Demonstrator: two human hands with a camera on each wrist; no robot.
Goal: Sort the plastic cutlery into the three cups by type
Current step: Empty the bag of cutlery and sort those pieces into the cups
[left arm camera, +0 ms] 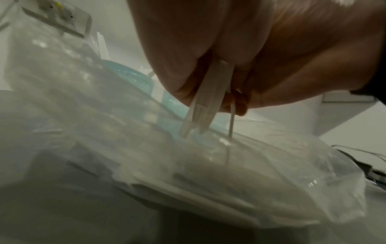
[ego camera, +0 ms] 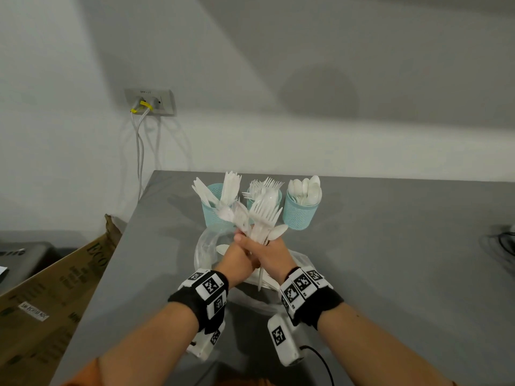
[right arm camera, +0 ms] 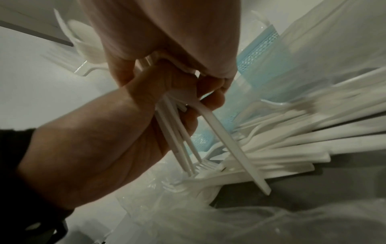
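Head view, centre: your left hand [ego camera: 237, 259] and right hand [ego camera: 269, 253] both clench one cutlery bundle [ego camera: 257, 215] before three cups [ego camera: 299, 211]. Left wrist view: handles [left arm camera: 205, 99] hang below your curled fingers. Right wrist view: loose cutlery [right arm camera: 292, 140] lies at right.

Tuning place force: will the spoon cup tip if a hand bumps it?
Probably. The spoon cup is tall, narrow, thin mesh plastic, so likely light. The spoons stick out above its rim, raising the weight. It would likely slide or topple on the smooth table.

Cutlery [ego camera: 263, 215] white glossy plastic; cups [ego camera: 299, 211] perforated teal plastic; table [ego camera: 404, 260] matt grey.
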